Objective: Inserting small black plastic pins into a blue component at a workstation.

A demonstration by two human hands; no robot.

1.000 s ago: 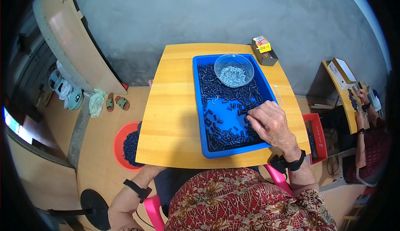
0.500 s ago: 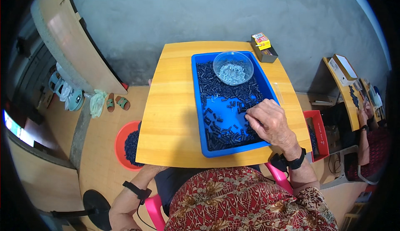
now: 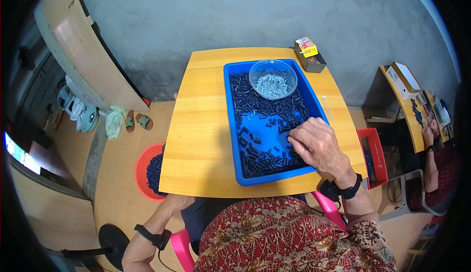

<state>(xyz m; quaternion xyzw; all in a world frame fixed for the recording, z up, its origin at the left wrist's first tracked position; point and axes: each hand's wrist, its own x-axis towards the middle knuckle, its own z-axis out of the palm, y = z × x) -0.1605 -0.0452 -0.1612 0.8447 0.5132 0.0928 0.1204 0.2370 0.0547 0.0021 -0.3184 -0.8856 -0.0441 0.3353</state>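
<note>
My right hand (image 3: pixel 315 142) is over the right side of a blue tray (image 3: pixel 239 169), its fingers curled in and thumb and fingertips together. What they hold, if anything, is hidden. Below the hand and around it lie many small black cylindrical pieces (image 3: pixel 267 161), spread across the tray. A clear round bowl (image 3: pixel 253 83) of small silvery metal parts (image 3: pixel 272 85) rests on the black pieces at the tray's far end. My left hand (image 3: pixel 182 201) is low at the table's near edge, its fingers hidden beneath the tabletop.
The tray stands on a yellow wooden table (image 3: pixel 191 125). A dark box with yellow-red packets (image 3: pixel 310 56) sits at its far right corner. An orange basin (image 3: pixel 141 174) of black pieces is on the floor left, a red crate (image 3: pixel 377 161) right. Another person (image 3: pixel 431 169) works at a right-hand table.
My left forearm has swung slightly outward to the left and back toward me. The right hand stays in nearly the same place and pose over the tray.
</note>
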